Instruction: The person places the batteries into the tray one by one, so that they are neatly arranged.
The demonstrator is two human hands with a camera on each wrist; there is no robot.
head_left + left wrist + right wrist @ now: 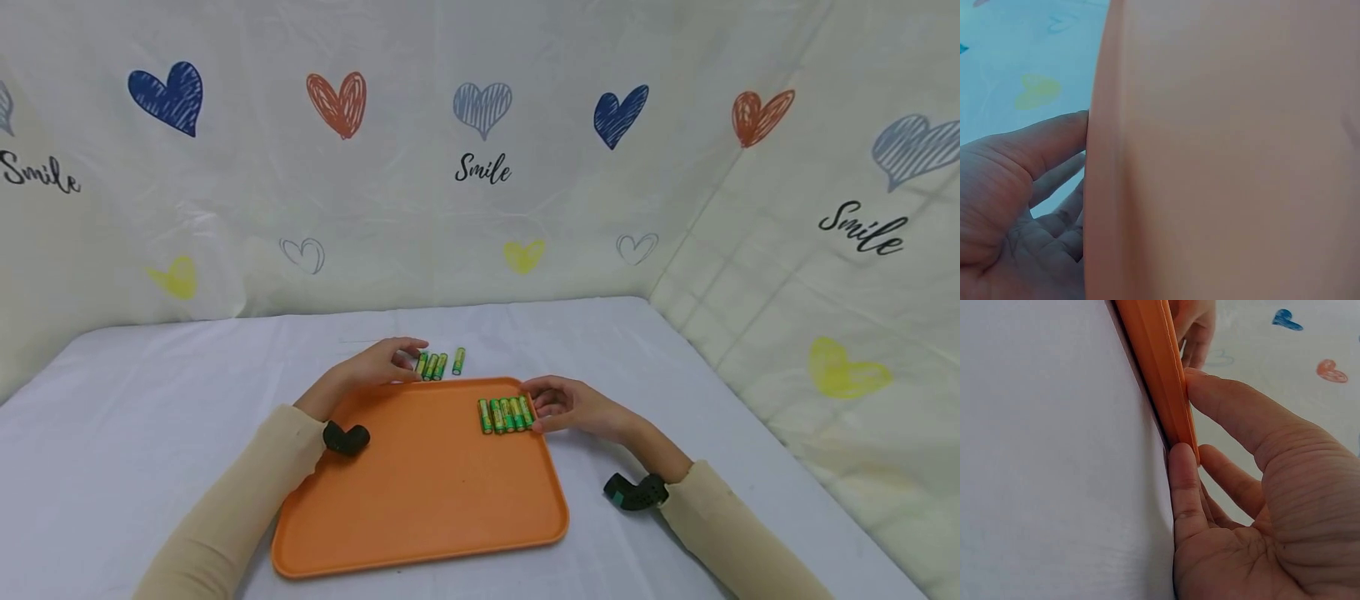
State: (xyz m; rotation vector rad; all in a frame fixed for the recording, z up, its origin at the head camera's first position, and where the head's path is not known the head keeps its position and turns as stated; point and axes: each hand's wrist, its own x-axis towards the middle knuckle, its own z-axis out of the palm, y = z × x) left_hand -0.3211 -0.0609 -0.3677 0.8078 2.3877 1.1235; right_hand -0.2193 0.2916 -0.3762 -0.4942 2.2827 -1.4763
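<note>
Behind the far edge of an orange tray [420,500], my left hand [378,364] is beside a row of three green-and-yellow batteries [431,367]. Its thumb and index finger lie apart, near the two ends of the leftmost one; contact is unclear. A single battery [459,361] lies right of that row. My right hand [573,406] is at the tray's far right corner, fingers spread around the rightmost of several batteries [506,415] lined up inside. In the right wrist view, my thumb [1235,409] touches the tray rim [1160,369]. Both wrist views hide the batteries.
A white cloth [187,400] covers the table. Behind and to the right hangs a pale sheet [420,200] printed with hearts and "Smile". Each wrist wears a dark device [636,492]. My left forearm [247,492] crosses the tray's left side.
</note>
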